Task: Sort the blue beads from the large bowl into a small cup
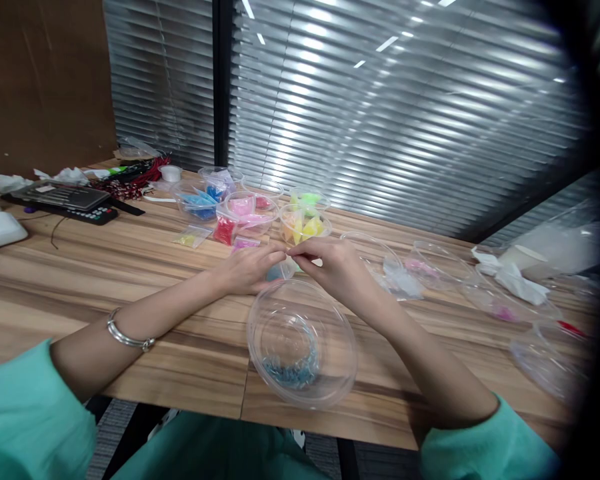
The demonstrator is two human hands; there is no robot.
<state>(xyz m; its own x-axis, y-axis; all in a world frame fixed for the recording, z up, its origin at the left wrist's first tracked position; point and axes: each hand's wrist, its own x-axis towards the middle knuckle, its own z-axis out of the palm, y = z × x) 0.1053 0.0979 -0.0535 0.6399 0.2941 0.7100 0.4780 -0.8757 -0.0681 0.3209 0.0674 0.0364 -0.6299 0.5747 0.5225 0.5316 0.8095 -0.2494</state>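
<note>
My left hand (pixel 255 268) and my right hand (pixel 333 267) meet fingertip to fingertip above the wooden table. Beneath the fingers shows a small clear plastic bag (pixel 280 271) with something bluish in it, partly hidden by the hands. The left fingers are closed along the bag's upper side. My right thumb and forefinger pinch at its top edge, close to the left fingertips. Just below the hands a clear plastic bowl (pixel 347 373) stands tilted-looking near the table's front edge, with small teal beads (pixel 295 370) gathered at its near side.
Behind the hands are clear tubs with blue bags (pixel 200 203), pink bags (pixel 245 208) and yellow bags (pixel 307 229). A red bag (pixel 224 230) lies beside them. More clear bowls (pixel 510 300) and crumpled tissue (pixel 520 281) are at right. A remote control (pixel 93 213) lies left.
</note>
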